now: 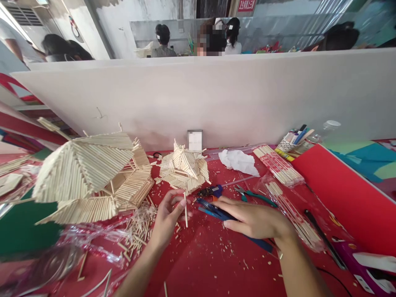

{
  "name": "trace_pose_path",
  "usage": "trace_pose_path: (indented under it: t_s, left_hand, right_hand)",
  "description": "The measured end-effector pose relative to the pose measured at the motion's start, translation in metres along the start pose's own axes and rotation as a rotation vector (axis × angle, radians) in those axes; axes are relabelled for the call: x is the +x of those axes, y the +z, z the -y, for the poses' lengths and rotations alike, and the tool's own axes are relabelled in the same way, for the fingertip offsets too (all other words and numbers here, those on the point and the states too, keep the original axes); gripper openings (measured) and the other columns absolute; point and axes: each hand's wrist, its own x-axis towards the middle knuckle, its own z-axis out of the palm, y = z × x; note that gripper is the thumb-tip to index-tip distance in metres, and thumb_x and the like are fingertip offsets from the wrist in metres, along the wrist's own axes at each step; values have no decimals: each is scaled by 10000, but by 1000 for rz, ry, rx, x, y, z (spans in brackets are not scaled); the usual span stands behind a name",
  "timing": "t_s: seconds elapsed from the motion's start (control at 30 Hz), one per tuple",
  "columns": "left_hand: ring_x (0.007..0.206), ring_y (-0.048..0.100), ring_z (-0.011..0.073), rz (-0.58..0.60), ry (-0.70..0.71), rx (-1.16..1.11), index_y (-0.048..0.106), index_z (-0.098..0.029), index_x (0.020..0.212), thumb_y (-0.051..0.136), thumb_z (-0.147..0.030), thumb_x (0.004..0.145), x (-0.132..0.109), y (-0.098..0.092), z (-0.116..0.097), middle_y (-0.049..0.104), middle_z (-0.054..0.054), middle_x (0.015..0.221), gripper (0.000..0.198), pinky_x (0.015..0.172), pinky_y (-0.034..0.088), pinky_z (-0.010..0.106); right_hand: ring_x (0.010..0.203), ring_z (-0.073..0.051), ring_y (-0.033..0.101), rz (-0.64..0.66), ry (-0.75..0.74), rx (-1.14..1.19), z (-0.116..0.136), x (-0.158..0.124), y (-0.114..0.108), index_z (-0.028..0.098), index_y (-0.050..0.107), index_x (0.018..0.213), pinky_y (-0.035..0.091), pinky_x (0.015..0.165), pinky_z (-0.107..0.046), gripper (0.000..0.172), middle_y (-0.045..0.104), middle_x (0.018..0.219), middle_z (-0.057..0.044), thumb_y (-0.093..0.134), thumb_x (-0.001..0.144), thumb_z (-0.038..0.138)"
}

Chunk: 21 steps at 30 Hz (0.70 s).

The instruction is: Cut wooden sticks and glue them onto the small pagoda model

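Observation:
My left hand [170,214] pinches a short wooden stick [186,210], held roughly upright between thumb and fingers. My right hand [252,216] is closed over a long blue tool [213,209] with two arms; its exact kind is partly hidden under the palm. Just beyond my hands lie black-and-blue pliers [210,191] and green-handled pliers [256,196]. A small roof-shaped stick model [185,167] stands behind them. To the left is a larger pavilion model [83,169] made of pale sticks.
A white partition [198,95] closes off the back. Packs of sticks [278,165], a crumpled tissue [238,161], a red board [349,198] and a purple glue gun [355,264] lie right. Stick offcuts [136,235] and plastic wrappers [93,239] litter the red table [204,268].

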Motion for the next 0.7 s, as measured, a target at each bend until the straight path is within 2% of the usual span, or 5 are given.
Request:
trace_pose_path:
  t_s: [0.1, 0.23, 0.5, 0.6, 0.7]
  left_hand:
    - [589, 663, 94, 6, -16, -15, 590, -212, 1115, 835, -539, 794, -1, 1, 0, 650, -31, 848, 519, 569, 530, 190]
    - [596, 667, 94, -2, -26, -35, 588, -210, 1118, 843, -532, 790, 0, 0, 2, 637, -37, 843, 526, 563, 522, 182]
    - [594, 657, 95, -1, -39, -53, 580, -208, 1114, 840, -527, 797, 0, -1, 3, 630, -41, 828, 520, 554, 525, 183]
    - [594, 648, 84, 0, -38, -55, 584, -211, 1115, 835, -524, 806, 1, -1, 3, 624, -45, 832, 507, 558, 529, 178]
    - [596, 642, 78, -5, -33, -56, 590, -212, 1115, 830, -514, 814, 2, -1, 4, 620, -46, 832, 489, 562, 529, 173]
  right_hand:
    - [1393, -288, 538, 4, -130, 7, -5, 1, -11, 225, 486, 1549, 444, 1137, -387, 602, 557, 1532, -103, 550, 953, 273]
    - [1319, -270, 593, 13, -210, 47, -5, 0, -17, 214, 538, 1502, 473, 1090, -376, 560, 607, 1468, -106, 565, 945, 271]
    - [1205, -283, 658, 28, -126, 60, -14, 1, -16, 209, 605, 1433, 512, 1004, -397, 491, 679, 1379, -118, 539, 971, 360]
    - [1224, -298, 651, 60, -56, 50, -18, 2, -16, 218, 614, 1427, 502, 1026, -419, 488, 674, 1392, -117, 535, 972, 373]
    - [1286, -299, 619, 83, -73, 63, -18, 3, -17, 211, 590, 1450, 475, 1075, -430, 506, 640, 1441, -117, 525, 980, 386]
